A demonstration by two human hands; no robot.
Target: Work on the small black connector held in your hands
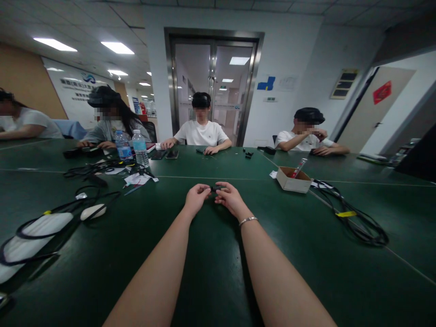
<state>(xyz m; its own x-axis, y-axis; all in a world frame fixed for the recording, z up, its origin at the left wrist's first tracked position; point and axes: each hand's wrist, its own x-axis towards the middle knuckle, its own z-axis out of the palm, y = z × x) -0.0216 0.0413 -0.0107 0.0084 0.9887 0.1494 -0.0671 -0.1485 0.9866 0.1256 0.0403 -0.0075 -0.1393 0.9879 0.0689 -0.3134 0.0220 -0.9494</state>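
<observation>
Both my arms reach forward over the dark green table [218,272]. My left hand [196,197] and my right hand [229,196] meet at the middle, fingers curled. Between their fingertips they pinch a small black object [215,188], too small to name. A silver bracelet [248,220] sits on my right wrist. The hands hover just above or rest on the tabletop; I cannot tell which.
A small cardboard box [293,179] with a red-tipped tube stands to the right, beside coiled black cables [357,220]. Left lie more cables, a white mouse [93,211], two water bottles [132,147] and phones [165,154]. Several people sit along the far side.
</observation>
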